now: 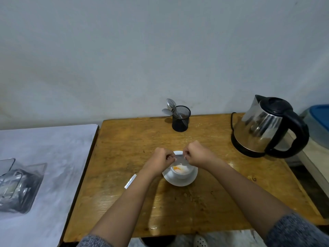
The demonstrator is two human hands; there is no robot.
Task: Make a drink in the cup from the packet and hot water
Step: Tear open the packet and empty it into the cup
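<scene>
Emptying packet (179, 159), pinched by left hand (160, 160) and right hand (196, 155), over cup (185, 172) mid-tabletop; powder in; kettle (263, 127) water pending.

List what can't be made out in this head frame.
- Packet: print unreadable, mostly covered by left hand and right hand.
- Cup: far rim hidden by the hands.
- Kettle: water level hidden, lid shut.
- Blue-lidded container: cut off by right edge.
</scene>
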